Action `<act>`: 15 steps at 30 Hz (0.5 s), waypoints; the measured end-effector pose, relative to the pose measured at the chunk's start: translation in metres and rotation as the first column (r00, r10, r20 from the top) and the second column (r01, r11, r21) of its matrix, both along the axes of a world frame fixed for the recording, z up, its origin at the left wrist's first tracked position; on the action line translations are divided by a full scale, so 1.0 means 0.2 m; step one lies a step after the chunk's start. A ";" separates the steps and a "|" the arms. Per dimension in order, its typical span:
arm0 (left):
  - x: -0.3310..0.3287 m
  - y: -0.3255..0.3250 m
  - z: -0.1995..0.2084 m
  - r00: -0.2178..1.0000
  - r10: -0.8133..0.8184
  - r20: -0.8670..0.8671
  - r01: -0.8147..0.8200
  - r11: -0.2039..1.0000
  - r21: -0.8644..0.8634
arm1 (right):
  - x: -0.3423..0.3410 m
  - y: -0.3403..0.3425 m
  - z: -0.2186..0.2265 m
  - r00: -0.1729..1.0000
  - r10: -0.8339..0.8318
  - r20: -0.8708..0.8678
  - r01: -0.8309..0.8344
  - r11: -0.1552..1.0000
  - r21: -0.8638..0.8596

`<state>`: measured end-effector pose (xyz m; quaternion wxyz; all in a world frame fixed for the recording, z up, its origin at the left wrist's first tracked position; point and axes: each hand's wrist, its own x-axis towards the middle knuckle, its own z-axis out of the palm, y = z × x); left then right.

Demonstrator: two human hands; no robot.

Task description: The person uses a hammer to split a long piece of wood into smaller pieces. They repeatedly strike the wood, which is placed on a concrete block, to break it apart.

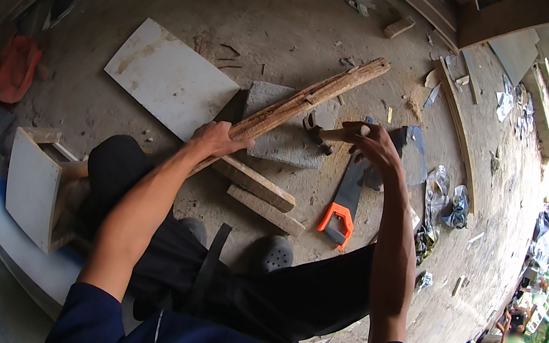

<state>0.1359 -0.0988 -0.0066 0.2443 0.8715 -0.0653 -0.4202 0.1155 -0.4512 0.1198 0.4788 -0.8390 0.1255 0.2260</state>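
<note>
My left hand (216, 141) is closed around the lower part of a long, rough wooden plank (311, 97). The plank slants up to the right across a grey concrete block (279, 144), and its far end juts past the block. To the right of the plank, a claw hammer (336, 135) hangs over the block's right side. My right hand (375, 147) grips its wooden handle, and the head points left toward the plank. Below that hand lies a handsaw (351, 185) with a dark blade and an orange handle.
A white board (169, 79) lies left of the block. Two short wood pieces (261, 182) (266, 210) rest near my shoes. Another grey block (413, 154) stands beyond the saw. A long strip (459, 131) and plastic bags (438, 193) lie to the right; a wooden box (33, 184) stands left.
</note>
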 end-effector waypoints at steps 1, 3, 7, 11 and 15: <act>0.03 -0.01 0.02 0.999 -0.016 -0.035 0.015 1.000 -0.008 | 0.00 -0.03 0.02 0.999 0.034 -0.009 -0.034 0.998 -0.058; 0.07 0.01 0.03 1.000 -0.003 -0.008 0.003 1.000 -0.008 | -0.01 -0.04 0.06 0.994 0.105 -0.038 -0.110 0.981 -0.163; 0.18 0.06 0.03 0.998 0.019 -0.065 -0.024 0.996 -0.085 | 0.01 0.12 0.13 0.902 0.429 -0.054 -0.354 0.660 -0.663; 0.25 0.06 0.11 0.952 -0.033 -0.303 -0.011 0.990 -0.140 | 0.04 0.29 0.12 0.782 0.467 -0.413 -0.594 0.356 -0.721; 0.22 0.20 -0.07 0.966 0.237 0.103 -0.224 0.967 -0.124 | 0.18 0.46 0.00 0.665 0.434 -0.607 -0.725 0.181 -0.665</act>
